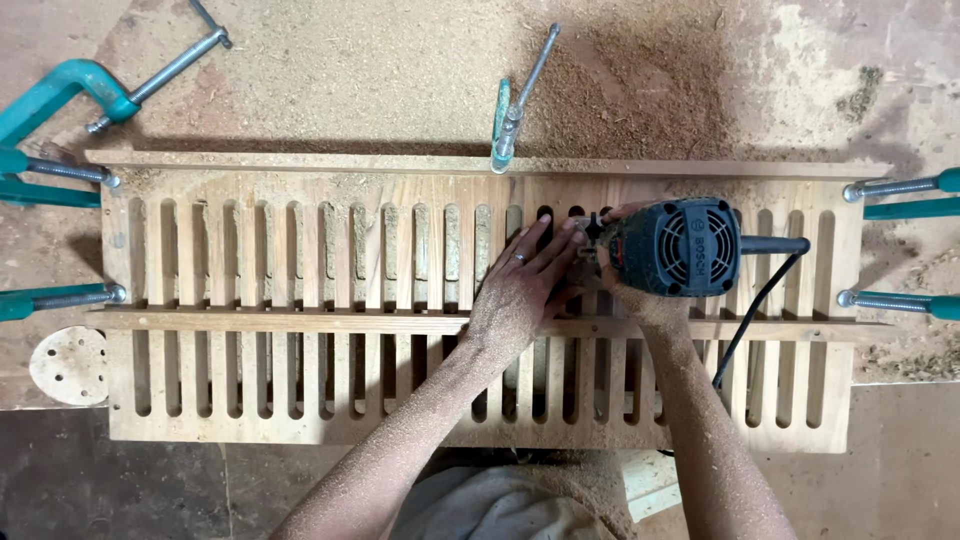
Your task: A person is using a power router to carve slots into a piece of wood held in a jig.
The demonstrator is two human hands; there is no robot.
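Router on slotted board — clamps left, right, behind.

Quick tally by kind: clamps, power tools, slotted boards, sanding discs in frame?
Teal clamps: 6 (upper left, left, lower left, top middle, right, lower right)
Handheld router: 1, held by the right hand
Slotted wooden board: 1
Sanding disc: 1
Total: 9

A pale tan wooden jig showed rows of dark slots. The router was black and grey. Clamps were teal, over brown sawdust.
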